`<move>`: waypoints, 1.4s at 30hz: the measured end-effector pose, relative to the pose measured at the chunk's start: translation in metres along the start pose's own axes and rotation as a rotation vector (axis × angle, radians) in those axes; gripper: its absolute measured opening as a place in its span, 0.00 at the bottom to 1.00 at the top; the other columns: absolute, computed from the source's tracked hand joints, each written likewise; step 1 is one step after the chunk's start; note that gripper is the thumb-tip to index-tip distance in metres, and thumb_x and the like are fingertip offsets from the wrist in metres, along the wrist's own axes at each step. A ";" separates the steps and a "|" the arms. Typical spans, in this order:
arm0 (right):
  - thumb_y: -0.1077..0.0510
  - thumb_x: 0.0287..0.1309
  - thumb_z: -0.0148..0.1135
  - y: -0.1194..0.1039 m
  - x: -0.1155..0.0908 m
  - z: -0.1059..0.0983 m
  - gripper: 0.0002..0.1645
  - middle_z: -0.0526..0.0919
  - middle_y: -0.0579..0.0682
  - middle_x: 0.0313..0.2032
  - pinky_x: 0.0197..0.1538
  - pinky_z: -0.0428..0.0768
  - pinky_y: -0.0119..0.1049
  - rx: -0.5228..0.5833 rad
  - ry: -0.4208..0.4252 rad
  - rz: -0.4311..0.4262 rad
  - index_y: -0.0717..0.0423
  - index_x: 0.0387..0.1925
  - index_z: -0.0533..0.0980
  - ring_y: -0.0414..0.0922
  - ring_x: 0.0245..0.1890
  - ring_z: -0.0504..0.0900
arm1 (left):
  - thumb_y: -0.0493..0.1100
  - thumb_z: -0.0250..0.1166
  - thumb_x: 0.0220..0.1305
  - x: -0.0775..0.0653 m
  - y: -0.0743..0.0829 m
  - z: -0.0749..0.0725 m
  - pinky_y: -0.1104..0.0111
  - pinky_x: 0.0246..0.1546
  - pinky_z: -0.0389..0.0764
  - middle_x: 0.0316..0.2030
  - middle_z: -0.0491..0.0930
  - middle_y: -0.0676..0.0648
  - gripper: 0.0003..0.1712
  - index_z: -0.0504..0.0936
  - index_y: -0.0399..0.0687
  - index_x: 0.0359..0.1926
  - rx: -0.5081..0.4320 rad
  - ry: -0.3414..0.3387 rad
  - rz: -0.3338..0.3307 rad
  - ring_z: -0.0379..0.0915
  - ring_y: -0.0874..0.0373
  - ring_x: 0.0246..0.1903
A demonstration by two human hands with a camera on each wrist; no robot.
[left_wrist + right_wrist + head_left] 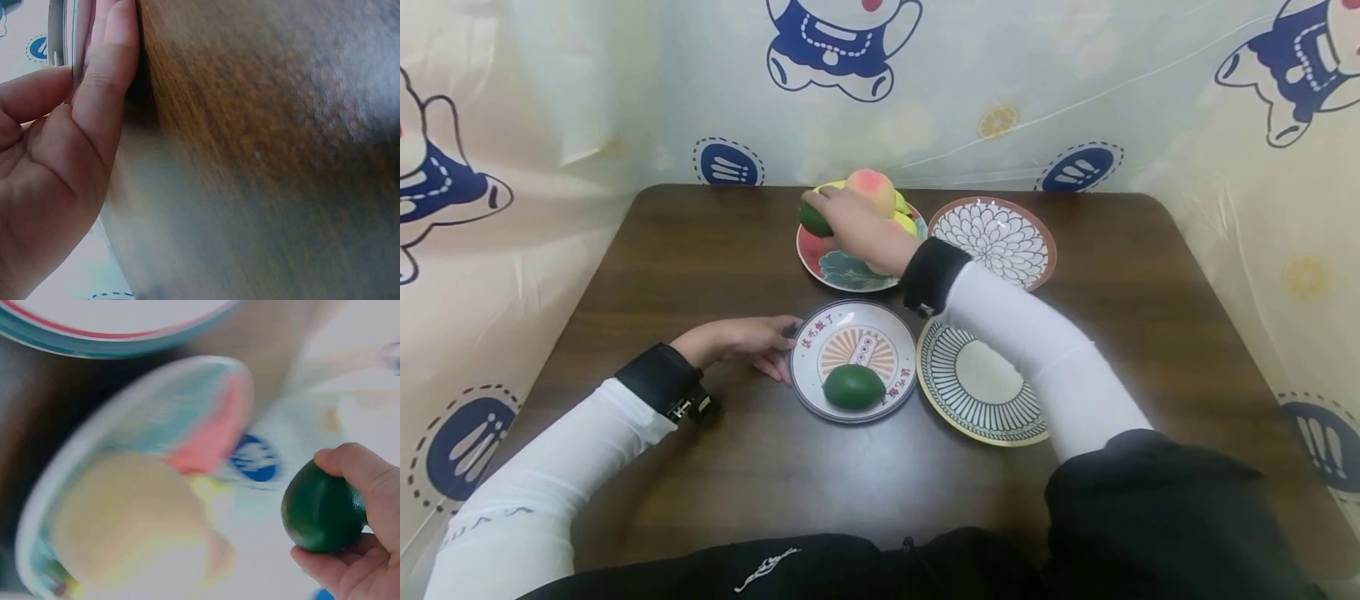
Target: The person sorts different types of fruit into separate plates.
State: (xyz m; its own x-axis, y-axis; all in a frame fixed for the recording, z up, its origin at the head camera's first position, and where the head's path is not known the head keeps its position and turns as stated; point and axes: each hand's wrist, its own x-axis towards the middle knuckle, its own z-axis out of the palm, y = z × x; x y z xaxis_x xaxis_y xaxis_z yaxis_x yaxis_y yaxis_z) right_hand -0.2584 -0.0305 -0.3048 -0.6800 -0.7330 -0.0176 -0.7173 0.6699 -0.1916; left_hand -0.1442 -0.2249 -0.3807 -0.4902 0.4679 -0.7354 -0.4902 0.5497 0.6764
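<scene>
Over the left side of a fruit plate (850, 279) at the back, my right hand (868, 233) grips a smooth dark green egg-shaped fruit (320, 511) between thumb and fingers. A peach (871, 188) and some yellow fruit (904, 222) lie on that plate, partly hidden by the hand. My left hand (748, 340) pinches the left rim of a white plate (806, 367) with red lettering. In the left wrist view its thumb and fingers are on opposite faces of the rim. Another dark green oval fruit (854, 387) lies on this white plate.
A petal-patterned plate (992, 237) with a brown rim stands at the back right. Nearer, a yellow-rimmed plate (992, 383) with dark stripes sits right beside the white one, partly under my right forearm. The brown wooden table (715, 267) meets a printed curtain (925, 117) at its back.
</scene>
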 end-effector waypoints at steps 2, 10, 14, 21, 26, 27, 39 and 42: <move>0.56 0.61 0.67 -0.006 -0.018 -0.020 0.44 0.64 0.57 0.72 0.70 0.71 0.42 0.059 0.009 -0.024 0.52 0.74 0.58 0.52 0.68 0.70 | 0.40 0.42 0.79 0.000 0.001 0.000 0.72 0.37 0.84 0.30 0.83 0.49 0.34 0.36 0.43 0.77 0.006 -0.008 0.005 0.85 0.60 0.31; 0.56 0.58 0.69 -0.020 -0.097 -0.037 0.40 0.70 0.56 0.69 0.72 0.69 0.43 0.084 0.014 -0.212 0.56 0.70 0.65 0.51 0.70 0.68 | 0.39 0.38 0.79 0.002 -0.001 -0.001 0.72 0.36 0.84 0.29 0.82 0.49 0.33 0.34 0.41 0.76 0.001 -0.023 0.023 0.84 0.61 0.31; 0.57 0.57 0.70 -0.021 -0.117 -0.026 0.41 0.70 0.57 0.69 0.70 0.72 0.43 0.080 -0.049 -0.265 0.56 0.70 0.66 0.52 0.70 0.69 | 0.40 0.39 0.79 0.002 -0.002 -0.003 0.72 0.37 0.84 0.29 0.83 0.49 0.33 0.35 0.42 0.77 -0.005 -0.021 0.027 0.85 0.60 0.31; 0.56 0.54 0.73 -0.018 -0.123 0.000 0.41 0.74 0.56 0.66 0.65 0.77 0.44 0.057 -0.105 -0.275 0.54 0.69 0.68 0.51 0.65 0.75 | 0.41 0.40 0.79 0.001 -0.002 -0.004 0.72 0.39 0.84 0.31 0.83 0.49 0.34 0.35 0.43 0.76 -0.012 -0.034 0.033 0.85 0.60 0.33; 0.55 0.55 0.73 -0.018 -0.119 0.023 0.42 0.73 0.56 0.67 0.66 0.75 0.44 0.059 -0.205 -0.260 0.53 0.70 0.67 0.50 0.67 0.73 | 0.40 0.39 0.79 0.000 -0.002 -0.002 0.73 0.37 0.84 0.30 0.83 0.49 0.33 0.35 0.42 0.76 -0.012 -0.033 0.029 0.84 0.61 0.32; 0.55 0.55 0.73 -0.018 -0.119 0.028 0.42 0.73 0.56 0.67 0.67 0.75 0.44 0.057 -0.228 -0.260 0.53 0.70 0.66 0.50 0.67 0.73 | 0.40 0.39 0.79 0.000 -0.002 -0.002 0.73 0.37 0.84 0.30 0.83 0.49 0.33 0.35 0.42 0.76 -0.016 -0.032 0.029 0.84 0.61 0.32; 0.57 0.56 0.71 -0.011 -0.115 0.053 0.42 0.75 0.53 0.64 0.69 0.72 0.44 0.091 -0.332 -0.274 0.53 0.70 0.65 0.49 0.66 0.73 | 0.39 0.37 0.79 0.002 -0.001 0.000 0.72 0.38 0.84 0.30 0.80 0.49 0.33 0.34 0.41 0.76 -0.025 -0.023 0.033 0.84 0.61 0.32; 0.58 0.56 0.71 -0.009 -0.114 0.056 0.42 0.74 0.53 0.66 0.70 0.72 0.44 0.114 -0.341 -0.268 0.52 0.71 0.65 0.49 0.67 0.72 | 0.39 0.38 0.79 0.002 -0.001 0.000 0.72 0.38 0.84 0.30 0.80 0.49 0.33 0.35 0.41 0.76 -0.027 -0.023 0.028 0.84 0.61 0.32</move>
State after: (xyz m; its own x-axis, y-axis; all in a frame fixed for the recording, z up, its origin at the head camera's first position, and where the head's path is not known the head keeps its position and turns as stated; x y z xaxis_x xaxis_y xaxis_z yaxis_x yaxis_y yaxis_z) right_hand -0.1658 0.0405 -0.3555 -0.3693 -0.8888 -0.2713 -0.8269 0.4475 -0.3405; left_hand -0.1446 -0.2251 -0.3827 -0.4876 0.4987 -0.7166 -0.4959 0.5173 0.6975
